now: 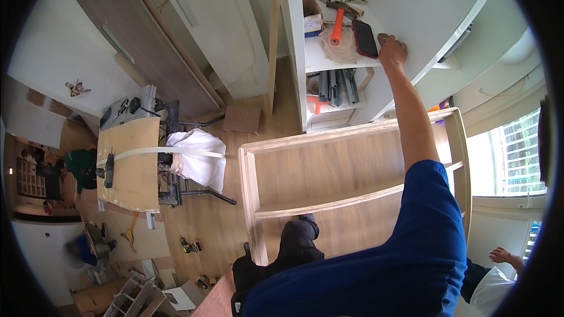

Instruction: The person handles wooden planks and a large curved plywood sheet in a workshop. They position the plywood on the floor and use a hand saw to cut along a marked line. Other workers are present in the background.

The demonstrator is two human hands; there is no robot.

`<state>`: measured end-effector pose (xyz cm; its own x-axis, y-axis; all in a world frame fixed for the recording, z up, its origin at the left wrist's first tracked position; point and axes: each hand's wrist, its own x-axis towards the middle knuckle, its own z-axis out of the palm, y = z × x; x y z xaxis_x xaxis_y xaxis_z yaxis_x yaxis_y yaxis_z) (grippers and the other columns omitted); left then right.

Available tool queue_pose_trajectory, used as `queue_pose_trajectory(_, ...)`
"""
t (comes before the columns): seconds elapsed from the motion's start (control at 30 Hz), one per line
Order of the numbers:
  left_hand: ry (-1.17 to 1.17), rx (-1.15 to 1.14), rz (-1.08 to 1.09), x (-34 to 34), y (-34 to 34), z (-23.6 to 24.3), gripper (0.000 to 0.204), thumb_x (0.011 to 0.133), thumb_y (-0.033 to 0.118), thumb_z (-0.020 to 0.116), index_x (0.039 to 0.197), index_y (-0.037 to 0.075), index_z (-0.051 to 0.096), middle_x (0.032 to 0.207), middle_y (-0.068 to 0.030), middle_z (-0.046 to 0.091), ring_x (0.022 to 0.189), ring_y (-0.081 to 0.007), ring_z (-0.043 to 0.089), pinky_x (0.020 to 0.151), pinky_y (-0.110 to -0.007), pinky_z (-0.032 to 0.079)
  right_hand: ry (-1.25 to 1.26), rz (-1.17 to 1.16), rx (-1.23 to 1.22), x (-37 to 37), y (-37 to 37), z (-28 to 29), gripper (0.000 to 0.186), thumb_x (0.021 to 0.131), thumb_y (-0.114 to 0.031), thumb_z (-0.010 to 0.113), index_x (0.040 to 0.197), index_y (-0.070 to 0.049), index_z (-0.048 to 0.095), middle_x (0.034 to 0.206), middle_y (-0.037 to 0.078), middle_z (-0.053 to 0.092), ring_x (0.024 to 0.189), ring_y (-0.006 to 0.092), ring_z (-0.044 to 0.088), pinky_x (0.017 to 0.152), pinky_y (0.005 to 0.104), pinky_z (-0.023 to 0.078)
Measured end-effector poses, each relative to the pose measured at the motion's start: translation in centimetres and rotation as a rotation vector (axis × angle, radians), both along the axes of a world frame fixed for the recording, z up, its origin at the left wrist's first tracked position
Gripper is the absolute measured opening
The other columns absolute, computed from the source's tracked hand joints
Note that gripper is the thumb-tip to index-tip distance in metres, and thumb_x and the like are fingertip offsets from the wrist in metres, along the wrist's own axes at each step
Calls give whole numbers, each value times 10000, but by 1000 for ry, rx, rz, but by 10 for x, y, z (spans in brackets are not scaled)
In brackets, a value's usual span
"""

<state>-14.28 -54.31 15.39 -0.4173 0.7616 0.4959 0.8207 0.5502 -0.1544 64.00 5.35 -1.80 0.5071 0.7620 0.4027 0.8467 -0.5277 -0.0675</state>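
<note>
Upper shelf (314, 57): box (312, 22) at left edge, hammer (338, 26) right of it, phone (365, 39) farther right, near front edge. Metal rails (336, 88) on lower shelf (351, 105). Floor: drill (189, 245) left of wooden frame (251, 199).

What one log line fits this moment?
Right hand: at shelf, beside red-edged device, grip unclear | left hand: unseen | nearby: orange-handled hammer, wooden frame

Black rectangular device (366, 39), red-rimmed, dark face up, on white shelf (314, 51)
</note>
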Motion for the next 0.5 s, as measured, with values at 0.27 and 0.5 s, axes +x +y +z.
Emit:
queue_pose_trajectory(0.27,-35,-8,-96,19,42,-4,850,959,787,431,1288,24,610,1225,-225,629,1064,-442,620,880,-585,476,462,-36,409,-29,-194,-9,463,803,-277,802,1128,-35,578,1183,206,583,1189,409,569,985,511,487)
queue_pose_trajectory(0.5,-93,-76,-287,45,79,-5,855,957,786,436,1310,25,600,1251,-226,623,1095,-440,613,909,-580,469,1008,-685,750,100,-565,-93,222,916,-188,778,928,14,686,684,-9,588,484,67,484,427,263,395)
